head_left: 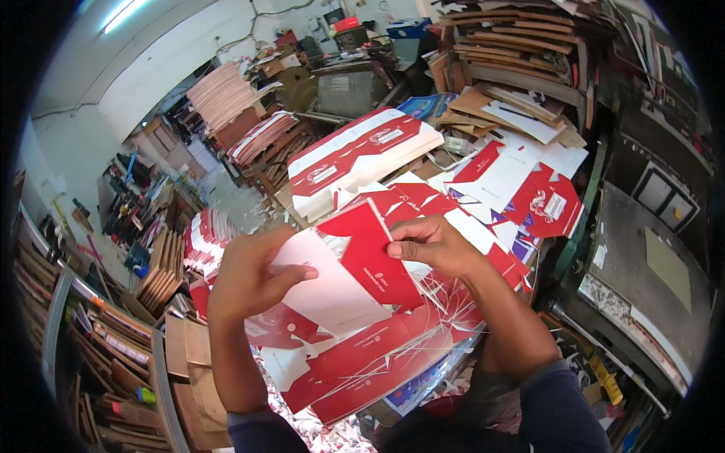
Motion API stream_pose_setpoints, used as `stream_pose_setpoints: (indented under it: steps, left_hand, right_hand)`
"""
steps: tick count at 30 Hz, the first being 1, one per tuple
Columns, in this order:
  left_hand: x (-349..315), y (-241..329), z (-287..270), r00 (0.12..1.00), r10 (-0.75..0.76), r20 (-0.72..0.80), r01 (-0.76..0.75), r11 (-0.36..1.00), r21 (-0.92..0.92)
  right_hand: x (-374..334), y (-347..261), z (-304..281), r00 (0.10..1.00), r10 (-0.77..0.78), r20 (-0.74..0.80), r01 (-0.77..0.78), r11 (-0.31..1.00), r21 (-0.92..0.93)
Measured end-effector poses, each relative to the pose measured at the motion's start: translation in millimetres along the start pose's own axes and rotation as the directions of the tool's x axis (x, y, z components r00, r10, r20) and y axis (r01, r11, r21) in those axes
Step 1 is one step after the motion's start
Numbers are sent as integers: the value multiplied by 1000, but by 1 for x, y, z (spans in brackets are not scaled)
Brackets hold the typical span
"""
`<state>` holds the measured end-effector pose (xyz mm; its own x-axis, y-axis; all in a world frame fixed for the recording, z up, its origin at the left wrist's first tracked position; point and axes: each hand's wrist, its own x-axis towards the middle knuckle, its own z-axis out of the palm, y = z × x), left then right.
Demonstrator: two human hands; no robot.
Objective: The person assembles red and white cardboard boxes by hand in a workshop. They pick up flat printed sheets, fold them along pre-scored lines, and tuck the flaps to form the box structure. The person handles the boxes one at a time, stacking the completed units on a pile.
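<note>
The left hand [253,275] grips the pale left side of a red and white card [374,260], thumb on its face, the other fingers mostly hidden behind; the card is directly between the two hands, tilted above red sheets [370,359], its long edges sloping from far left to near right; the right hand [430,245] pinches its red outer edge; both hands touch it, neither nearer.
</note>
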<state>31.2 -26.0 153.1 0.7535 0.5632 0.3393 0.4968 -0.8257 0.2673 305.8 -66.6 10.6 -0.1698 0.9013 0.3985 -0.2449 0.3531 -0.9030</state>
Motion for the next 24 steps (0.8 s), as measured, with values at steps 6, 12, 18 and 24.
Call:
stream_pose_setpoints:
  steps: [6, 12, 18, 24]
  left_hand:
    - [1, -1, 5, 998, -70, -6, 70, 998, -6]
    - [3, 7, 3, 992, -122, 29, 122, 993, -2]
    - [4, 16, 1, 995, -91, 49, 89, 995, 55]
    - [1, 11, 4, 992, -121, 33, 121, 993, -2]
  right_hand:
    - [-1, 12, -5, 1000, 6, -10, -4, 988, 156]
    - [-6, 12, 13, 987, -40, -155, 47, 998, 43]
    - [-6, 11, 41, 936, -43, -349, 41, 999, -14]
    - [1, 28, 39, 934, 86, -348, 65, 913, 402]
